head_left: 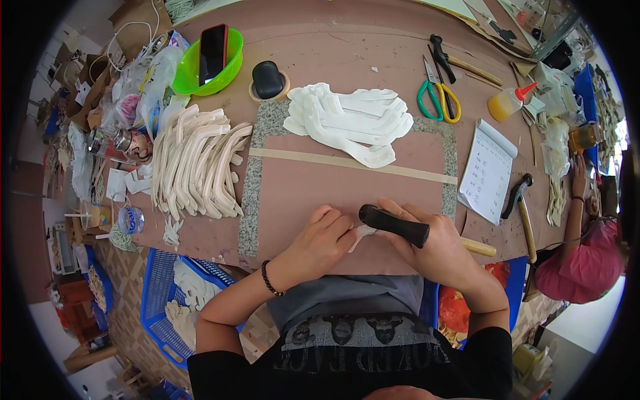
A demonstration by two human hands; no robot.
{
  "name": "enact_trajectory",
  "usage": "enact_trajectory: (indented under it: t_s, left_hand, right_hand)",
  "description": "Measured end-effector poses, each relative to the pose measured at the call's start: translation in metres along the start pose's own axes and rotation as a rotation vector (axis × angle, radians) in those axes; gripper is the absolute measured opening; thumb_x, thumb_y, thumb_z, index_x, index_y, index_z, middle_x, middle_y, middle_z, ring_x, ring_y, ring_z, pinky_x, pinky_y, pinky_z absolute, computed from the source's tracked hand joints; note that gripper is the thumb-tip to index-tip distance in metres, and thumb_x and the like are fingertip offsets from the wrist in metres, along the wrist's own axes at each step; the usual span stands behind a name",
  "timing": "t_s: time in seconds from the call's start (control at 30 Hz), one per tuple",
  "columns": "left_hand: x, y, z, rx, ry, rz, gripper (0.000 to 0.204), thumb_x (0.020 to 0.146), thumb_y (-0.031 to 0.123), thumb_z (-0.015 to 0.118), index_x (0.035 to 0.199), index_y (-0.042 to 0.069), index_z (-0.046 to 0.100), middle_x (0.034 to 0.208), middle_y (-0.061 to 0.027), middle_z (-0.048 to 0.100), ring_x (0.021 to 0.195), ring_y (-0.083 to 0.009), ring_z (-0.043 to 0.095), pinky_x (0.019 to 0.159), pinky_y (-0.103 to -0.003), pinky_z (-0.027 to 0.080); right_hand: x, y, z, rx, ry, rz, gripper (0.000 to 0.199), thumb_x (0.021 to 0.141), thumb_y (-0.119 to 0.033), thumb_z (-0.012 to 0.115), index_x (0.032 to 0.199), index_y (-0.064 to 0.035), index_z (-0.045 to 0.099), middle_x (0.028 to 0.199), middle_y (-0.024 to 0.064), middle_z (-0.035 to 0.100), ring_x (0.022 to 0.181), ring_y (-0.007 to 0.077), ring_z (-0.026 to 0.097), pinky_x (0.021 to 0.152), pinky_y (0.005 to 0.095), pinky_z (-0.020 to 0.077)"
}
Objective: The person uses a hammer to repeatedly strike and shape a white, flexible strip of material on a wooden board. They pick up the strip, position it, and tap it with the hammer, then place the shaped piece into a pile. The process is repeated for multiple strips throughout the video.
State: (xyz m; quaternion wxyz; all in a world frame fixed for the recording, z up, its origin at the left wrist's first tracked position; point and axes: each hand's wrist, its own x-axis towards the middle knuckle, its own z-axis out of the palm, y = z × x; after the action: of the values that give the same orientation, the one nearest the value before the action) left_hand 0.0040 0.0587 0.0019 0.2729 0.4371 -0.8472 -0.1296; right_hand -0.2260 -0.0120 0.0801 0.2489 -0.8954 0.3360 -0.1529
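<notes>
At the near edge of the work table, my right hand (440, 250) is wrapped round a hammer (395, 225). Its black head lies across my fingers and its wooden handle sticks out to the right. Beside it, the closed fingers of my left hand (320, 239) pinch a small whitish strip (361, 235), most of it hidden by the hands. Straight ahead on the speckled grey border lies a pile of flat white strips (347, 123). A stack of cream curved strips (199, 163) sits to the left.
A green bowl (230, 70) holding a phone stands far left. Scissors (431, 100), a yellow glue bottle (508, 103), a notepad (488, 170) and a second hammer (519, 197) lie right. Below left is a blue basket (155, 293). A person in red (580, 263) sits right.
</notes>
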Motion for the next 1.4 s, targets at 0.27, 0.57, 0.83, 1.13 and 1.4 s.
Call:
enact_trajectory:
  t_s: [0.27,0.57,0.83,1.13,1.4]
  left_hand:
    - [-0.012,0.035,0.015,-0.055,0.174,-0.363,0.017,0.082,0.003,0.075,0.098,0.001,0.070,0.094,-0.0062,0.061,0.090,-0.0247,0.060,0.091,-0.041,0.040]
    - [-0.012,0.046,0.022,0.165,0.209,-0.345,0.018,0.081,0.007,0.077,0.098,0.004,0.071,0.097,-0.0061,0.061,0.093,-0.0260,0.057,0.089,-0.041,0.038]
    - [-0.007,0.036,0.017,0.002,0.167,-0.443,0.018,0.079,0.006,0.077,0.095,0.006,0.068,0.101,-0.0078,0.060,0.097,-0.0275,0.056,0.089,-0.041,0.038]
    - [0.007,0.008,0.011,-0.007,-0.001,-0.153,0.020,0.083,0.003,0.070,0.103,0.003,0.067,0.103,-0.0086,0.059,0.101,-0.0277,0.058,0.090,-0.041,0.044]
    - [0.002,0.015,-0.002,0.092,-0.066,-0.026,0.028,0.085,0.004,0.067,0.113,0.003,0.069,0.105,-0.0075,0.060,0.101,-0.0256,0.059,0.097,-0.042,0.041]
  right_hand:
    - [-0.003,0.007,0.014,-0.048,-0.068,-0.053,0.052,0.085,-0.016,0.071,0.135,-0.0037,0.062,0.089,0.0129,0.068,0.065,0.0304,0.069,0.056,0.0397,0.0552]
    - [0.001,0.005,0.015,-0.032,-0.066,-0.081,0.048,0.089,-0.022,0.072,0.133,-0.0057,0.062,0.088,0.0110,0.068,0.067,0.0291,0.070,0.056,0.0394,0.0551]
    - [-0.008,0.009,0.008,-0.059,-0.024,-0.033,0.046,0.092,-0.029,0.072,0.131,-0.0056,0.063,0.087,0.0120,0.068,0.068,0.0308,0.070,0.059,0.0407,0.0556]
    - [-0.015,0.011,0.007,-0.099,0.019,0.010,0.047,0.092,-0.030,0.073,0.128,-0.0010,0.066,0.088,0.0153,0.068,0.067,0.0316,0.069,0.062,0.0406,0.0548]
    - [-0.011,0.005,0.002,0.003,0.022,0.031,0.045,0.092,-0.026,0.072,0.130,-0.0043,0.065,0.090,0.0126,0.070,0.068,0.0328,0.069,0.061,0.0410,0.0560]
